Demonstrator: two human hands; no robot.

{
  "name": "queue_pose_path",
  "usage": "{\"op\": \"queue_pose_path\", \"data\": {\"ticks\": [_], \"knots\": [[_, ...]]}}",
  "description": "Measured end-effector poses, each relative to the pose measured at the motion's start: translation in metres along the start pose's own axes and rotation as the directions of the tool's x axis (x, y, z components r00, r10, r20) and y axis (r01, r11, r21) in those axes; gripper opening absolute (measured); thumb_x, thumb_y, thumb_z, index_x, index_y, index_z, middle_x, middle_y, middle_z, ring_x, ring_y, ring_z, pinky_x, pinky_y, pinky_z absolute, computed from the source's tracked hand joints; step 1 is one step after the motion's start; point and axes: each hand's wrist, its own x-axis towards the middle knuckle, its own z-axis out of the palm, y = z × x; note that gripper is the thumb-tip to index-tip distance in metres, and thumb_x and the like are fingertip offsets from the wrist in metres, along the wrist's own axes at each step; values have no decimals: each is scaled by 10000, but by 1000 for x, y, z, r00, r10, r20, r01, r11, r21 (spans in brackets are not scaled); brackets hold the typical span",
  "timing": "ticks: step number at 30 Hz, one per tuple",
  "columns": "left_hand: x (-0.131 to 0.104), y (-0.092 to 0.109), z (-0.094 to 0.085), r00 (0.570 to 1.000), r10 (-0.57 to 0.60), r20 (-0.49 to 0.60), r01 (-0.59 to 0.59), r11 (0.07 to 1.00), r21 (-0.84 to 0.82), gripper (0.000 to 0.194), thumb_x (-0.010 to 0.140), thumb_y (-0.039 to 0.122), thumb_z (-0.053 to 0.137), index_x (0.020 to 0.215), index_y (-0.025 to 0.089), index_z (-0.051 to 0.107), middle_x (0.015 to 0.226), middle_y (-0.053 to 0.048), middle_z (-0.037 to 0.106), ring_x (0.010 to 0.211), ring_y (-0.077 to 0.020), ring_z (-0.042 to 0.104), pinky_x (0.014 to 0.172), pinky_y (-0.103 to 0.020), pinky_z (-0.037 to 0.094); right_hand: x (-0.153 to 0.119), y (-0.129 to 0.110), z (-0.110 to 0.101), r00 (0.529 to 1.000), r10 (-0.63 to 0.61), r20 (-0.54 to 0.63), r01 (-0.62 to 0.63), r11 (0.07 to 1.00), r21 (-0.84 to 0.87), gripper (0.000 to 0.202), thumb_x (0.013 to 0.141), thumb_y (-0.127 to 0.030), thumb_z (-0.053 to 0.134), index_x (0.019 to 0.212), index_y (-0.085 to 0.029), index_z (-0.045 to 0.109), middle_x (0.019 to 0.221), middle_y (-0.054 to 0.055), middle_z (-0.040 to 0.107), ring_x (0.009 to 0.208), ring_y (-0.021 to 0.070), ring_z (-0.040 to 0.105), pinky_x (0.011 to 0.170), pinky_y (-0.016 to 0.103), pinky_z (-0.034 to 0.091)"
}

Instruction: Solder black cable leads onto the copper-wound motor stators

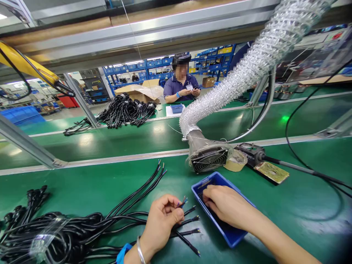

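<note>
**One black cable held, many lying alongside**

Beside a heap of slim black cables (93, 220), the left hand (162, 220) pinches a coloured-wire cable end (184, 202). The right hand's (227, 203) fingers curl inside a blue rectangular plastic bin (233, 240), grip hidden. Work seems underway; how much is finished, unclear.

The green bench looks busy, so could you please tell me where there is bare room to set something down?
Bare bench shows between the cables and the rail, and right of the bin, between soldering iron and right hand. It is crowded lower left and around the left hand.
</note>
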Motion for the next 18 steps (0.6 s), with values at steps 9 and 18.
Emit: {"op": "queue_pose_path", "data": {"ticks": [9,18], "knots": [[-5,-3,1,997,-30,73,24,997,73,441,683,517,792,795,131,612,644,-13,601,562,-101,540,541,-209,432,-15,-24,-22,930,-145,-338,303,823,481,189,922,-185,502,889,-209,687,850,20,661,776,150,610,725,252,448],[-6,1,3,996,-28,86,17,992,124,425,689,515,784,787,135,623,608,-5,585,558,-100,508,551,-203,403,-19,-38,-16,908,-94,-407,346,717,606,137,836,-138,559,912,-186,663,799,4,654,668,116,589,630,206,470]]}}
